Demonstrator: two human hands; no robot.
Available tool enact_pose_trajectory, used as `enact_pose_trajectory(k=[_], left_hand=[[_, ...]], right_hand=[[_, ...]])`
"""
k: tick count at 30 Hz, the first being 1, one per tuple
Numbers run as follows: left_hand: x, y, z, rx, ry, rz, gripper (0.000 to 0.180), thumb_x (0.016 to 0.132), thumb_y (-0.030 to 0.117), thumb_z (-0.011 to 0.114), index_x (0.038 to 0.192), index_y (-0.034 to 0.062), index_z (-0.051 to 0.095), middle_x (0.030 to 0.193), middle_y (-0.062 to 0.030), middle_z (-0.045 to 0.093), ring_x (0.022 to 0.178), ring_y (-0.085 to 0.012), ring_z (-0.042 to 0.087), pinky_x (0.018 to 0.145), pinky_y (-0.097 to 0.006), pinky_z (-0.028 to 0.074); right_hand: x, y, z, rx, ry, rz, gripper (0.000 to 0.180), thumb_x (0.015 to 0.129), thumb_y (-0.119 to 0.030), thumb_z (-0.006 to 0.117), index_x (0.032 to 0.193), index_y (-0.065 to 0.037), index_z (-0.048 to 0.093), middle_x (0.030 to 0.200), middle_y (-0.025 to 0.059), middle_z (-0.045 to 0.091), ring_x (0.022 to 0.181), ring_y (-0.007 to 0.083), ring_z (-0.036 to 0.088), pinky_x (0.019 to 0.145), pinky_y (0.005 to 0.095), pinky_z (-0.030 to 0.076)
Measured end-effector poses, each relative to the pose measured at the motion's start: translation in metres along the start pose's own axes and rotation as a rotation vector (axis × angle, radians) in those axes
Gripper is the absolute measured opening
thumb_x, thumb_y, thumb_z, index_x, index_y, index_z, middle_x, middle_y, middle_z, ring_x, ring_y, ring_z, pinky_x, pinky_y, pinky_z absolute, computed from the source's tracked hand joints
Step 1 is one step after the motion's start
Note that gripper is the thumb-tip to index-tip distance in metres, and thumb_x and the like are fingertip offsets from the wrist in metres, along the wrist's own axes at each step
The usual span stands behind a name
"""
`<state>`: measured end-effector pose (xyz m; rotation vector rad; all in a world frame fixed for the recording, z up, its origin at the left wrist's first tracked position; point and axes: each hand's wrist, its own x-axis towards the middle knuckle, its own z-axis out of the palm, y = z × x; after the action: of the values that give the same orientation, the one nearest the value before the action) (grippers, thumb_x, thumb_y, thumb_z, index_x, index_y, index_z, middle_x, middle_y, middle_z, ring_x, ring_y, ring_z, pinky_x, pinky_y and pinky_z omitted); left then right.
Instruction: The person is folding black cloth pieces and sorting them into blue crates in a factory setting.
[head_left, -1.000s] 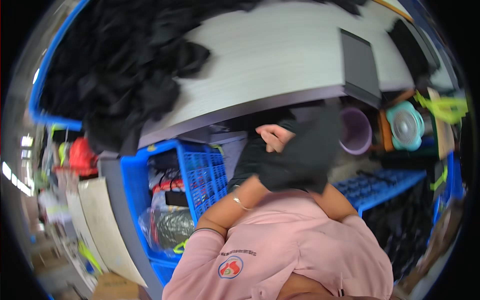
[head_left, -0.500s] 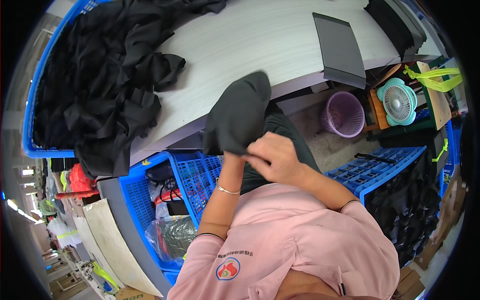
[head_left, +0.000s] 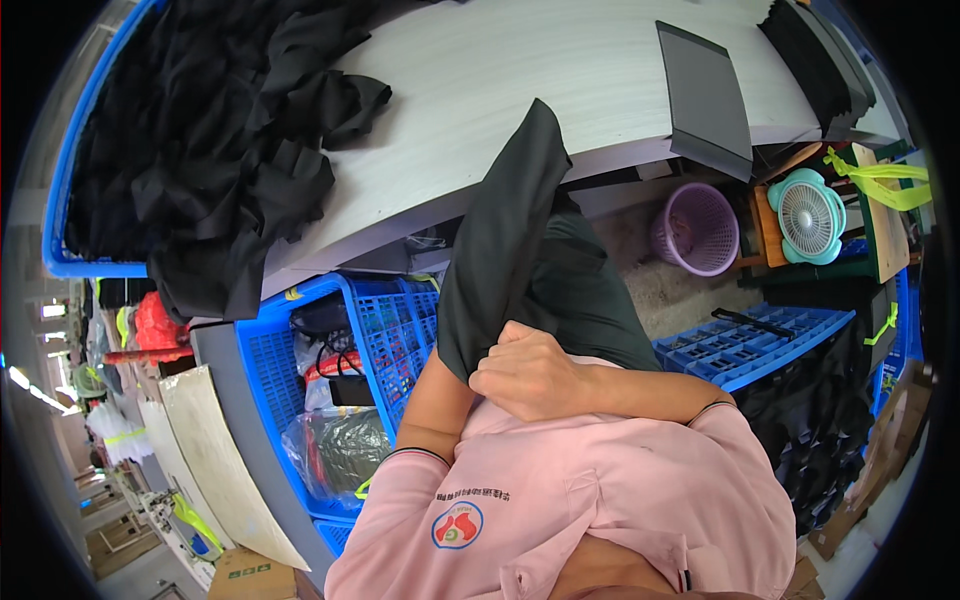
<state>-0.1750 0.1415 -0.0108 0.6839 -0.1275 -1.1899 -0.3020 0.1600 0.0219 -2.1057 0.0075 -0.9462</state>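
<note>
Black cloth [head_left: 505,240], creased, draped long over R hand [head_left: 525,375].

The person's right hand [head_left: 530,375] is clenched in a fist close to the chest, forearm bent across the body; the left forearm rises upward, its hand hidden from view.

Pale worktable [head_left: 560,90], blue crates [head_left: 745,345] beneath

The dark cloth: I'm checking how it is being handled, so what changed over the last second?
The dark cloth went from bunched at chest height to stretched upward over the table edge. The right hand came in to the chest, clenching its lower edge. The left hand is hidden under it. The black pile stayed.
</note>
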Motion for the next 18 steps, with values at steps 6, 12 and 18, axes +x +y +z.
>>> enact_pose_trajectory(k=[6,12,18], left_hand=[[-0.019,0.005,-0.002,0.021,0.029,0.013,0.034,0.096,0.019,0.059,0.126,0.0038,0.057,0.125,-0.0105,0.061,0.115,-0.0243,0.057,0.100,-0.039,0.046],[-0.006,0.008,-0.001,0.031,0.037,0.007,0.035,0.096,0.019,0.058,0.127,0.0037,0.056,0.126,-0.0105,0.061,0.116,-0.0241,0.057,0.101,-0.039,0.046],[-0.020,-0.007,0.004,0.043,0.019,-0.050,0.036,0.096,0.019,0.058,0.129,0.0037,0.055,0.128,-0.0104,0.060,0.118,-0.0239,0.056,0.102,-0.039,0.045]], right_hand=[[-0.003,-0.001,-0.005,0.070,-0.159,0.036,0.009,0.078,-0.006,0.070,0.083,-0.006,0.062,0.071,0.0040,0.057,0.064,0.0192,0.057,0.062,0.0321,0.041],[-0.004,0.011,-0.059,-0.071,0.382,0.388,0.020,0.079,-0.001,0.074,0.096,-0.001,0.064,0.100,0.0115,0.060,0.081,0.0223,0.059,0.073,0.0312,0.050],[0.018,0.050,-0.093,-0.546,0.414,0.375,0.024,0.083,-0.012,0.073,0.100,0.001,0.062,0.097,0.0110,0.060,0.084,0.0262,0.057,0.080,0.0326,0.046]])
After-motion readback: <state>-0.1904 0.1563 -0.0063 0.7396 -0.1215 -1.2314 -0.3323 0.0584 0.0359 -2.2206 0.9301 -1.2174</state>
